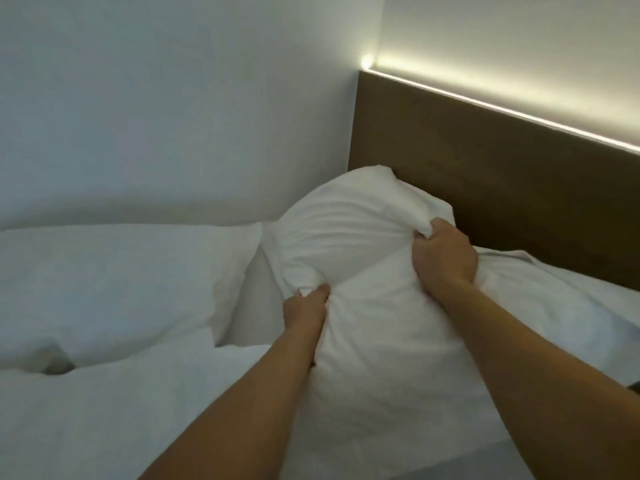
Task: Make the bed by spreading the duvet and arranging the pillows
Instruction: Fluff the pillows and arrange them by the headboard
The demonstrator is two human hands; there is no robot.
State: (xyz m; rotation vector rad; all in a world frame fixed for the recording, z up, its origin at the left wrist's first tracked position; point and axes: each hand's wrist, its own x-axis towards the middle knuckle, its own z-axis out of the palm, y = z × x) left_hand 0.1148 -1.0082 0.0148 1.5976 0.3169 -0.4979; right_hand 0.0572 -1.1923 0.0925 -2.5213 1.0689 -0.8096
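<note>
— White cotton everywhere. Which pillow has the person got hold of?

— The far pillow (346, 230), centre of the frame, propped up against the brown wooden headboard (485, 161) in the corner by the wall (173, 98). Both hands are on it.

— Gripping or just patting?

— Gripping. The left hand (306, 304) sits at its lower left edge, thumb up, fingers closed round a bunched fold of the case. The right hand (445, 252) is higher, on the right edge, fingers curled tight into the fabric, knuckles towards us.

— And that other white mass under the forearms?

— A second pillow (398, 341), nearer us, lying between the two arms and touching the first one.

— Where's the duvet?

— Lower left of the frame, the duvet (121, 410) lies rumpled, with a dark gap at the left edge. Above it, at middle left, a third pillow (121, 271) lies flat along the wall.

— That glow?

— A light strip (502, 109) runs along the top of the headboard, upper right, brightest at the corner.
</note>
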